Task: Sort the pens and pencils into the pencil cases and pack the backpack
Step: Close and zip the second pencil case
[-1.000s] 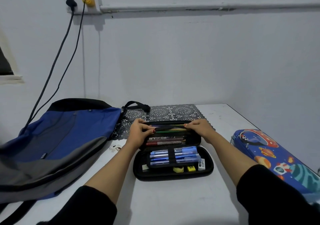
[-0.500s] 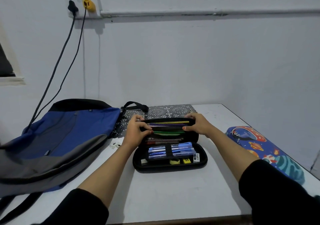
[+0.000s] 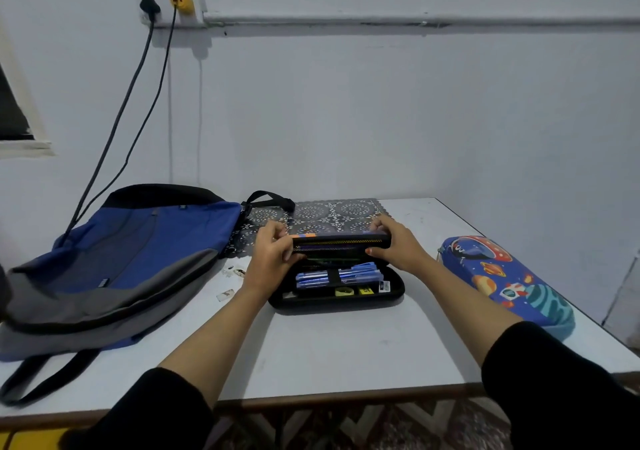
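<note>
Both hands hold the lid [image 3: 341, 241] of the black pencil case [image 3: 336, 302], one at each end. The left hand [image 3: 273, 255] has its fingers curled round the lid's left end. The right hand [image 3: 398, 245] clasps the right end, fingers over the top edge and thumb on the front. The lid stands tilted up over the base, which lies flat on the desk [image 3: 346, 352] just below and between the hands.

The case's long axis runs left to right from hand to hand, roughly parallel to the desk's near edge. Under the lid, blue pens [image 3: 332, 275] lie along the same axis, strapped by a black band, with small yellow erasers [image 3: 343, 291] nearer the person.

Left of the left hand lies the blue and grey backpack [image 3: 131, 252], flat on the desk, its black handle loop pointing toward the hands. Right of the right hand, apart from it, a blue space-print pencil case [image 3: 502, 276] lies closed, its long axis slanting from far-left to near-right. Beyond the hands, a dark lace mat [image 3: 332, 210] lies on the desk.
</note>
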